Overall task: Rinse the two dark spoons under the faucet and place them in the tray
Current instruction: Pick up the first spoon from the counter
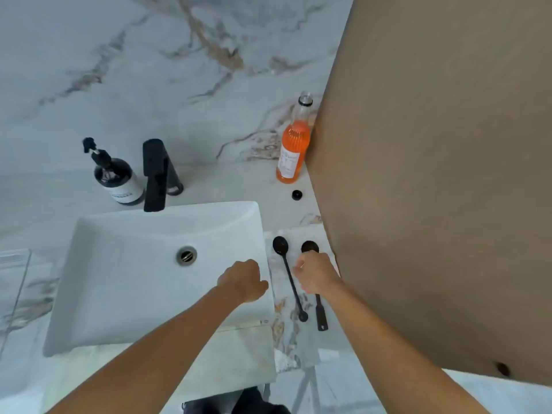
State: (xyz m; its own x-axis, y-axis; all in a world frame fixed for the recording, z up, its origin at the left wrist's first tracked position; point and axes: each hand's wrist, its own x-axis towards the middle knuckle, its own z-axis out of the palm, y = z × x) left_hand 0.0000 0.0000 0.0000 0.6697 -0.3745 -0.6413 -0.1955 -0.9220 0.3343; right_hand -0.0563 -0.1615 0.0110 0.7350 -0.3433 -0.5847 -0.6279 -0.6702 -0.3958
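Your right hand (316, 276) covers the right spoon (320, 312); grip cannot be told. Your left hand (243, 279), curled and empty, overhangs the sink (125, 231).

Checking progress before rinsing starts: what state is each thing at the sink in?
Faucet: off, no water.
Left spoon: lying on counter, untouched.
Right spoon: on counter, right hand curled over handle.
Left hand: curled, empty.
Orange bottle: upright, cap seemingly off.
Tray: no spoons in it.
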